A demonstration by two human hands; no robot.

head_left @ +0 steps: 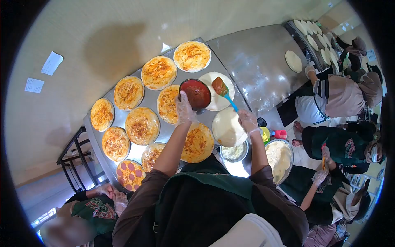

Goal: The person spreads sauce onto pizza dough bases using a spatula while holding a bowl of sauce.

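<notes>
In the head view, my gloved left hand (pixel 185 110) is closed on a dark-rimmed bowl of red sauce (pixel 196 94), held over the metal table. My gloved right hand (pixel 248 122) grips the blue handle of a spatula (pixel 229 100), whose blade is coated in red sauce. That blade is above a plain white dough round (pixel 222 106), to the right of the bowl; contact cannot be judged. A second bare dough round (pixel 228 126) lies beside my right hand. Several sauced pizza bases, such as one left of the bowl (pixel 168 105), cover the table.
A pizza topped with round slices (pixel 131 174) lies at the near left. Near my right forearm stand a metal bowl of pale shreds (pixel 233 154) and a larger bowl (pixel 278 158). Co-workers stand on both sides. Another metal table (pixel 255 57) carries a dough round (pixel 293 61).
</notes>
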